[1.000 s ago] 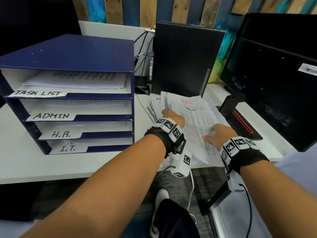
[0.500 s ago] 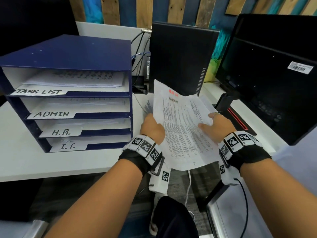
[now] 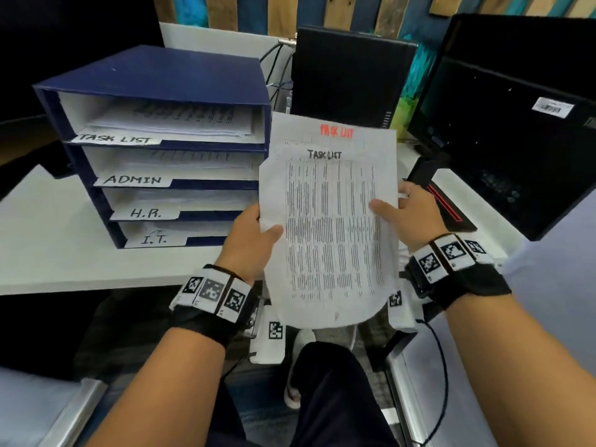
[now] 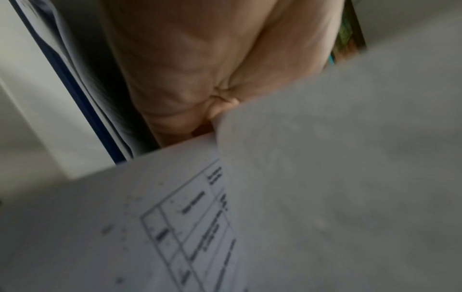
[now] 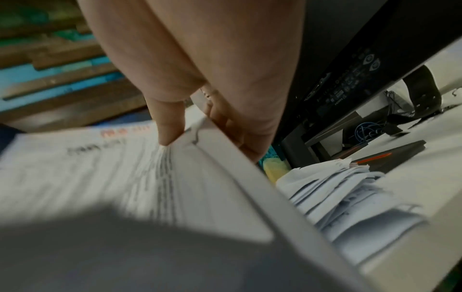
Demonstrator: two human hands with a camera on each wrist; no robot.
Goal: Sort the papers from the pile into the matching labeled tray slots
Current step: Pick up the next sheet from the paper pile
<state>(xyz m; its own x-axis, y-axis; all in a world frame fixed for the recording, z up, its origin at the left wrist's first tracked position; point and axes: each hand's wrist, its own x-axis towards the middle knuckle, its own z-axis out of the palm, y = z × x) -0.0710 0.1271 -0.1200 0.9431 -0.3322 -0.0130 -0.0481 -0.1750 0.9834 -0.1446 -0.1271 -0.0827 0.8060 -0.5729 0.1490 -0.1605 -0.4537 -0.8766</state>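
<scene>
A printed sheet headed "TASK LIST" [image 3: 332,227] is held up in the air in front of me by both hands. My left hand [image 3: 254,235] pinches its left edge, thumb on top. My right hand [image 3: 406,214] pinches the right edge, thumb on the print. The right wrist view shows that thumb [image 5: 170,126] on the sheet [image 5: 95,173] and the paper pile [image 5: 350,193] lying on the desk below. The blue tray rack [image 3: 154,79] stands to the left, with slots labeled TASK LIST [image 3: 116,138], ADMIN [image 3: 134,180], H.R. [image 3: 145,213] and I.T. [image 3: 154,240], each holding papers.
A black computer tower [image 3: 348,75] stands behind the sheet. A large dark monitor [image 3: 516,130] fills the right side, its stand base [image 3: 448,208] on the white desk [image 3: 48,246]. Cables run behind the rack. My knee and shoe show under the desk edge.
The top sheet was lifted off the pile and raised toward me. Both hands went from resting on the pile to pinching the sheet's side edges.
</scene>
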